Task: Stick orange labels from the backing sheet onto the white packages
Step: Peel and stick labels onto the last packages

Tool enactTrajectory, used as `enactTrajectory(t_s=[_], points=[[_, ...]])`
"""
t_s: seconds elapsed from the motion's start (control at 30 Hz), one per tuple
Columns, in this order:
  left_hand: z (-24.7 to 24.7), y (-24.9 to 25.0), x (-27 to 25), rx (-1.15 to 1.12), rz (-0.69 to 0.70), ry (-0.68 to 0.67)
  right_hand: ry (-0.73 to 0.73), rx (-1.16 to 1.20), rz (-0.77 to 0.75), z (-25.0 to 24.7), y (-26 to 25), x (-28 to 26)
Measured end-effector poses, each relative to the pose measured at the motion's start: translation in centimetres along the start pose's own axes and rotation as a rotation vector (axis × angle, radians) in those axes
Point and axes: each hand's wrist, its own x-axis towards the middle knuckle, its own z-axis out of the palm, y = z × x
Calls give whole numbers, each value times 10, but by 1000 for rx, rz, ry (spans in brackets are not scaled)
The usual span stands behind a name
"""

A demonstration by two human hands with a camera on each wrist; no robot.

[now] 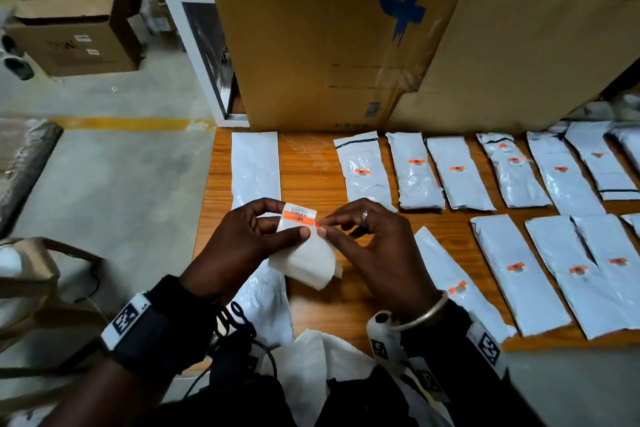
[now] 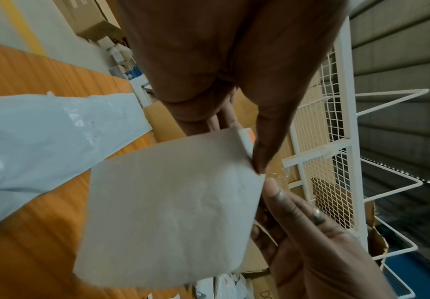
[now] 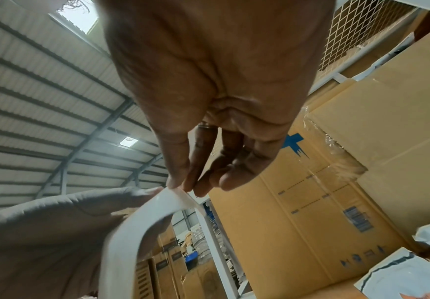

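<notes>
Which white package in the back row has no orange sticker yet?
The far-left white package, lying apart from the rest beside the table's left edge. It is bare, while the other packages fully in view carry orange labels.

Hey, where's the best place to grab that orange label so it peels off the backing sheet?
Probably its right end, coming from the right. The orange label lies across the backing sheet, its end at the edge where the right hand pinches; the left hand holds the sheet.

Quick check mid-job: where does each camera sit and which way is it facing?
Head: looks down at table, both hands, wrists.
Left wrist: looks along left hand at backing sheet; right hand shows.
Right wrist: looks up along right hand toward roof, box.
Shared: backing sheet in all three.
</notes>
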Motion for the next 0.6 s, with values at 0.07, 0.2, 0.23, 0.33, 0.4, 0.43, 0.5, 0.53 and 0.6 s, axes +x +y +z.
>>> enactTrajectory(t_s=[0.07,0.2,0.23,0.33,0.4,0.43,0.5,0.53,0.6], points=[[-1,0,0,31,1,12,-18,-11,16,2,3,-1],[-1,0,0,81,-2,32,-41,-29,35,6,5,0],[0,0,1,91,-7,35,-42,-35,42,6,6,0],[-1,-1,0,95,-22,34,-46,-55,55,7,7,2],[-1,-2,-1,88,-22,34,-49,-49,51,7,6,2],[-1,-1,-1,89,-23,37,-51,-45,46,7,5,2],[0,0,-1,100,-23,40,-56,-46,39,7,4,2],[0,0,-2,106,-24,39,-56,-49,39,7,4,2],[2,0,-3,112,-25,40,-53,-55,39,7,4,2]])
